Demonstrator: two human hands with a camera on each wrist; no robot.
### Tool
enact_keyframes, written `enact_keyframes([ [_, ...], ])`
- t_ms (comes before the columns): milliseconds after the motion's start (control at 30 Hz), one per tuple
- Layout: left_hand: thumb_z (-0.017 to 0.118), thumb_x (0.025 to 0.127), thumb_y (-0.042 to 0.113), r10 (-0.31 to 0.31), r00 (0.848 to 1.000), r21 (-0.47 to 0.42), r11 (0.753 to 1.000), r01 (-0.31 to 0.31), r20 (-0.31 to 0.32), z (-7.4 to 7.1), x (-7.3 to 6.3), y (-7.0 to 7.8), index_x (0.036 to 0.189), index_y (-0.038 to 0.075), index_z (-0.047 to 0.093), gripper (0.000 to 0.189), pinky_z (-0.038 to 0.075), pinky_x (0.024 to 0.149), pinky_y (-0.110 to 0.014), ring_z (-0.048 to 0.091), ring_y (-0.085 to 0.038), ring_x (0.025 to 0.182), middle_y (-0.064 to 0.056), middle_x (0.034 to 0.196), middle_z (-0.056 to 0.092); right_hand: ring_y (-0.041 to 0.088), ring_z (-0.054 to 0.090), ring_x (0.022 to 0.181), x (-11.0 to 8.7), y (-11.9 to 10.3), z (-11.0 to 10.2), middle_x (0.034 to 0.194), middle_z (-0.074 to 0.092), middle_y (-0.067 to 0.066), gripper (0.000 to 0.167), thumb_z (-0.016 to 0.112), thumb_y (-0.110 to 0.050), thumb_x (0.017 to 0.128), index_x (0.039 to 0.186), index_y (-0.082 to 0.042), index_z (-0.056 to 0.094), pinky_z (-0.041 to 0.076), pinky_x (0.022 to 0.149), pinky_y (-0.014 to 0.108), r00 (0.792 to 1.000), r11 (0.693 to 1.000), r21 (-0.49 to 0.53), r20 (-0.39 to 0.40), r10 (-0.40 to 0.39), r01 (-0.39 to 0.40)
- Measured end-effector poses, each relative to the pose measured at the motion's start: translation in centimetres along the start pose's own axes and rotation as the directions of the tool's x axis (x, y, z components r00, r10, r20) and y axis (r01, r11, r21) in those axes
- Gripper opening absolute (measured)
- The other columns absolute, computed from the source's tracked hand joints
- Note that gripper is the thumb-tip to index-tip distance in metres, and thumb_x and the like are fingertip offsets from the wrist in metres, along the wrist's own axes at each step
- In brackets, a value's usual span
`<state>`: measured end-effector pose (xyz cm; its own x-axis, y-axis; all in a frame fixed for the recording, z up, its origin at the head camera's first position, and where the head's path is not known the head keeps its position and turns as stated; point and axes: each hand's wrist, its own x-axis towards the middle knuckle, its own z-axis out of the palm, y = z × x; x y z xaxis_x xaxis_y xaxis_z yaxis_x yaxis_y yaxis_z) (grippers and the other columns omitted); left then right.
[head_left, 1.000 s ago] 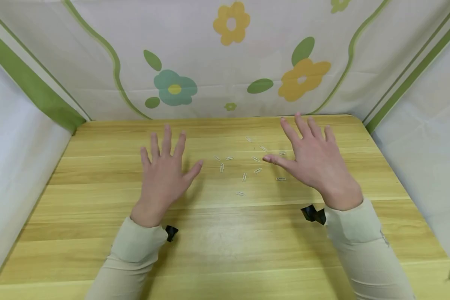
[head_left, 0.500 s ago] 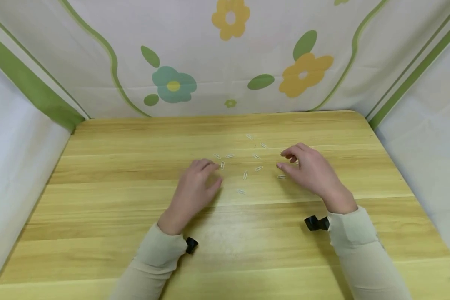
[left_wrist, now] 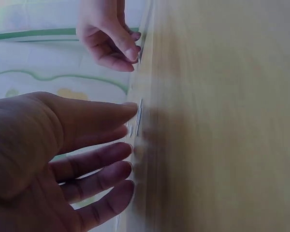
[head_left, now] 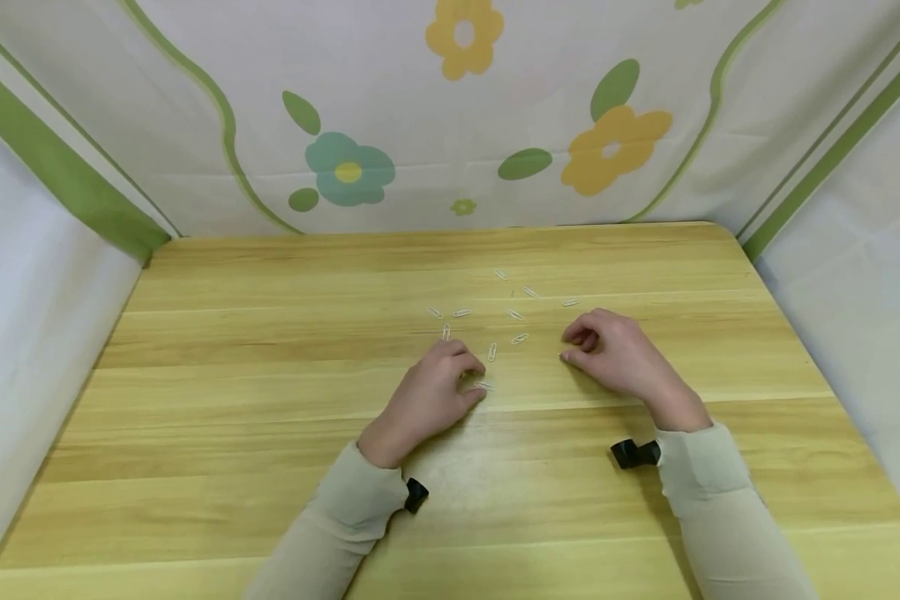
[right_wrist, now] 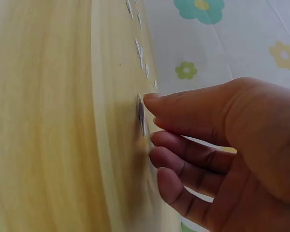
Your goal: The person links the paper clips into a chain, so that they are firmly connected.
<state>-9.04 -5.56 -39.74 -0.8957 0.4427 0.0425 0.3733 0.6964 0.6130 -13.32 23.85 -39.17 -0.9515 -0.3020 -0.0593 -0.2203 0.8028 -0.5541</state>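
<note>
Silver paper clips lie scattered on the wooden table [head_left: 217, 433]. At the front of the scatter, my left hand [head_left: 427, 400] has its thumb and index finger apart on either side of a paper clip [head_left: 485, 386]. That clip [left_wrist: 139, 116] stays flat on the wood beside the thumb tip in the left wrist view. Farther right, my right hand [head_left: 615, 354] bends low, its thumb tip right at another paper clip [head_left: 561, 357], which it mostly covers in the head view. The right wrist view shows this clip [right_wrist: 141, 116] along the tabletop, with the fingers loosely bent around it.
Between and beyond the hands lie several more paper clips, among them one standing nearly lengthwise [head_left: 492, 352] and one at the far right [head_left: 570, 302]. A white flowered curtain [head_left: 420, 100] rises behind the table's far edge. Black wrist-worn pieces [head_left: 635, 454] jut from both sleeves.
From spread flat above the table, both hands have come down with fingers bent. My left hand has moved right and nearer to its clip; my right hand has lowered onto the clip at right.
</note>
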Motion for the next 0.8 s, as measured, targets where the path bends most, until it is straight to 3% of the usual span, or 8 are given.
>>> enact_keyframes([
  [333, 0.084, 0.094, 0.009, -0.014, 1.000, 0.018, 1.000, 0.013, 0.021, 0.4, 0.7, 0.4, 0.103, 0.005, 0.078, 0.012, 0.059, 0.090, -0.042, 0.062, -0.025, 0.104, -0.007, 0.110, 0.069, 0.020, 0.065, 0.091, -0.3, 0.7, -0.7, 0.102, 0.074, 0.008, 0.017, 0.083, -0.017, 0.096, 0.109, -0.008, 0.077, 0.053, 0.083, 0.036, 0.999, 1.000, 0.015, 0.031, 0.011, -0.011],
  [600, 0.080, 0.096, 0.007, -0.090, 0.996, 0.017, 0.996, 0.089, 0.022, 0.8, 1.3, 0.6, 0.095, 0.010, 0.075, 0.005, 0.056, 0.079, -0.036, 0.058, -0.020, 0.096, -0.003, 0.099, 0.063, 0.018, 0.064, 0.087, -0.3, 0.8, -0.6, 0.097, 0.074, 0.007, 0.013, 0.082, -0.010, 0.094, 0.106, -0.006, 0.076, 0.052, 0.080, 0.032, 0.999, 1.000, 0.013, 0.037, -0.001, 0.000],
  [800, 0.079, 0.096, 0.005, -0.132, 0.991, -0.006, 0.991, 0.132, 0.000, 0.9, 1.6, 0.7, 0.092, 0.007, 0.074, 0.007, 0.058, 0.079, -0.035, 0.062, -0.022, 0.096, -0.005, 0.098, 0.065, 0.017, 0.064, 0.085, -0.2, 0.7, -0.3, 0.094, 0.074, 0.006, 0.009, 0.081, -0.010, 0.095, 0.102, -0.007, 0.077, 0.052, 0.077, 0.028, 1.000, 1.000, 0.009, 0.026, -0.004, 0.004],
])
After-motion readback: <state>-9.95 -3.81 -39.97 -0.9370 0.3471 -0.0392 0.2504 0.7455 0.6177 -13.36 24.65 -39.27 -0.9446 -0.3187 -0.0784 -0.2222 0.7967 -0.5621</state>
